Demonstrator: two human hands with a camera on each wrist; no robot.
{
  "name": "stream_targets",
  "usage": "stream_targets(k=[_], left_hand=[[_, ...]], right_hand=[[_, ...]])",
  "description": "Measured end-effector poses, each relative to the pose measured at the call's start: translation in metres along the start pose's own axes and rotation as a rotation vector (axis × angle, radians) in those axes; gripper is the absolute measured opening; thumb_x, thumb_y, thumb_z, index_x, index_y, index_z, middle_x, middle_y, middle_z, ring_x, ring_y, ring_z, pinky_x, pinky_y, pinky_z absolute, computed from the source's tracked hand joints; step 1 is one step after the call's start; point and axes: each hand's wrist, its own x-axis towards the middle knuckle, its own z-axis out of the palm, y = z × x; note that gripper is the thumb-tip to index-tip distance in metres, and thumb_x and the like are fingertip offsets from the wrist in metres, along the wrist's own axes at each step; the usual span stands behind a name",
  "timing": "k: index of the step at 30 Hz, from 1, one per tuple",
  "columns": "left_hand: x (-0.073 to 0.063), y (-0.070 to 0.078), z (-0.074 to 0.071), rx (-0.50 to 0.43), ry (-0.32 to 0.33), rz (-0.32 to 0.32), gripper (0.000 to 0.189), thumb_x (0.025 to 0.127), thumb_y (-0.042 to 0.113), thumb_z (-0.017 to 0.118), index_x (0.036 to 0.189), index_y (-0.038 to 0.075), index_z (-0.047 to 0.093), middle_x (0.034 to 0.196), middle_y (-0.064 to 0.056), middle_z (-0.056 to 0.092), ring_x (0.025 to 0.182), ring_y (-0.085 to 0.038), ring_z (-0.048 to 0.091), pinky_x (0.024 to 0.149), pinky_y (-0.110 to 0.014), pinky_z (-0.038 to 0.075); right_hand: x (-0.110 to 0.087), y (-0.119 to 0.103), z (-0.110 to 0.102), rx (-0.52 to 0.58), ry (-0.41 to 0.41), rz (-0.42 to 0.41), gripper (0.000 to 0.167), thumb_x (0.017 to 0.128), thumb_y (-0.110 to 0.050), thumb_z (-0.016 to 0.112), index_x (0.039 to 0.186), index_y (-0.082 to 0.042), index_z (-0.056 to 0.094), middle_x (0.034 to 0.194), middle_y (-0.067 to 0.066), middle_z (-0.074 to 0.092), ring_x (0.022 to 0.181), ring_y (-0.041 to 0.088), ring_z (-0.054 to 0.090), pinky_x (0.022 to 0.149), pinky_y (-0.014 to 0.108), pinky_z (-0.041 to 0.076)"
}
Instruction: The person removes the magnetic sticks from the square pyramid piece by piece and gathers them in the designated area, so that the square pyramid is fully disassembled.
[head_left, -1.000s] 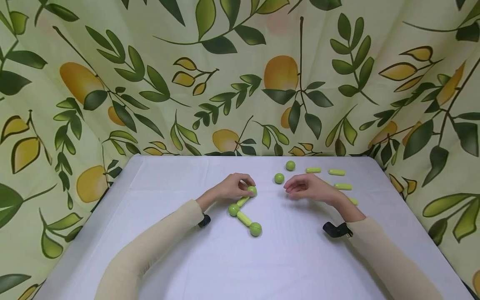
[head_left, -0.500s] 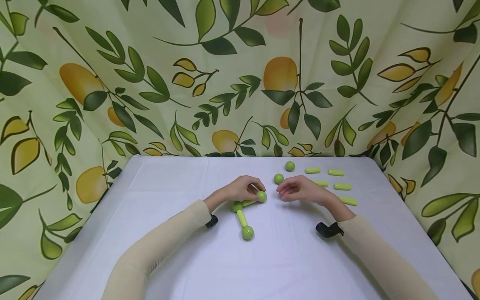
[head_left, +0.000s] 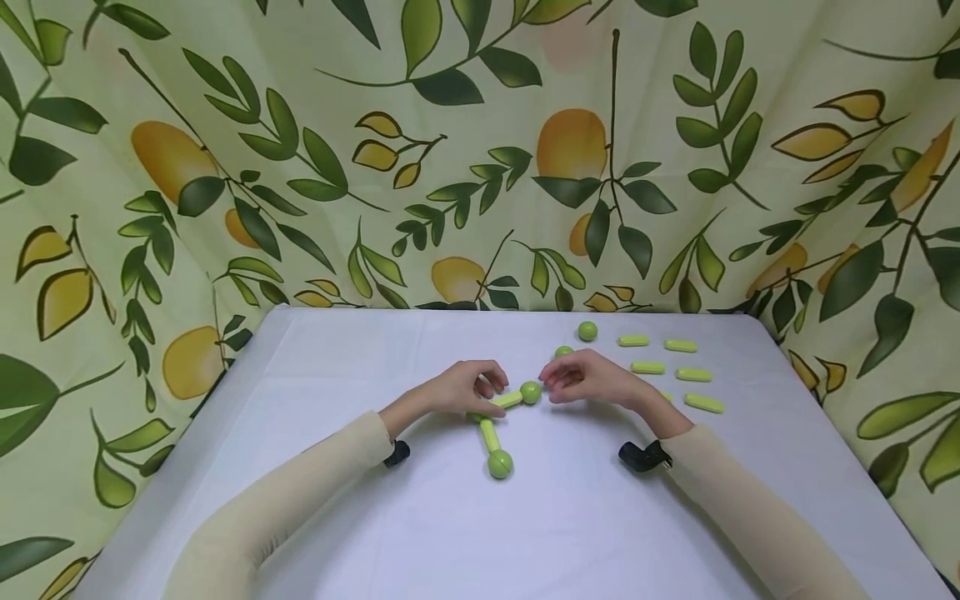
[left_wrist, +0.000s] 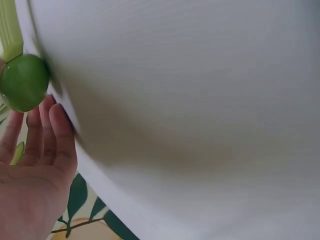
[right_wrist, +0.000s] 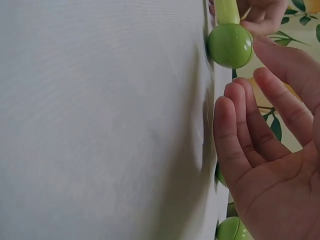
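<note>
On the white cloth lies a bent chain of green balls and light-green rods. Its right end ball (head_left: 531, 392) joins a rod (head_left: 508, 400), and a second rod (head_left: 490, 435) runs to the near end ball (head_left: 500, 463). The corner ball is mostly covered by my left hand (head_left: 459, 387), whose thumb lies over it while the fingers stand apart from the thumb. Relaxed fingers of that hand reach up beside a ball (left_wrist: 24, 82) in the left wrist view. My right hand (head_left: 596, 379) holds nothing, its loosely spread fingertips close to the end ball (right_wrist: 230, 46).
Loose balls lie behind my right hand, one at the back (head_left: 587, 331) and one partly hidden (head_left: 564, 352). Several loose rods (head_left: 693, 375) are scattered at the back right. A leaf-and-fruit patterned curtain (head_left: 480, 208) surrounds the white table (head_left: 352, 350).
The chain's far end has swung right and toward me. My left hand has let go of that end ball and moved back to the corner. My right hand has come left to the end ball.
</note>
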Motion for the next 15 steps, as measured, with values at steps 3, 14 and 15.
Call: stream_targets(k=[3, 14, 15], left_hand=[[-0.003, -0.002, 0.000, 0.017, -0.011, 0.021, 0.034, 0.083, 0.010, 0.086, 0.109, 0.003, 0.066, 0.101, -0.001, 0.065, 0.088, -0.011, 0.064, 0.083, -0.024, 0.053], [-0.005, -0.005, -0.001, 0.094, 0.004, 0.064, 0.017, 0.089, 0.005, 0.079, 0.103, 0.008, 0.069, 0.097, 0.003, 0.067, 0.091, -0.010, 0.061, 0.087, -0.026, 0.050], [-0.006, -0.005, -0.001, 0.097, 0.008, 0.063, 0.016, 0.090, 0.005, 0.078, 0.102, 0.008, 0.069, 0.097, 0.003, 0.067, 0.091, -0.011, 0.061, 0.087, -0.026, 0.050]], right_hand=[[0.004, -0.003, 0.001, -0.010, 0.002, 0.006, 0.035, 0.087, -0.002, 0.081, 0.118, 0.004, 0.068, 0.112, 0.014, 0.067, 0.097, 0.027, 0.066, 0.087, 0.032, 0.055], [0.023, -0.003, 0.017, -0.006, -0.022, -0.041, 0.035, 0.083, 0.000, 0.084, 0.115, 0.005, 0.071, 0.110, 0.010, 0.070, 0.097, 0.028, 0.065, 0.084, 0.032, 0.055], [0.024, -0.003, 0.018, -0.011, -0.026, -0.044, 0.034, 0.083, -0.001, 0.083, 0.114, 0.004, 0.071, 0.109, 0.010, 0.070, 0.097, 0.028, 0.065, 0.084, 0.032, 0.055]])
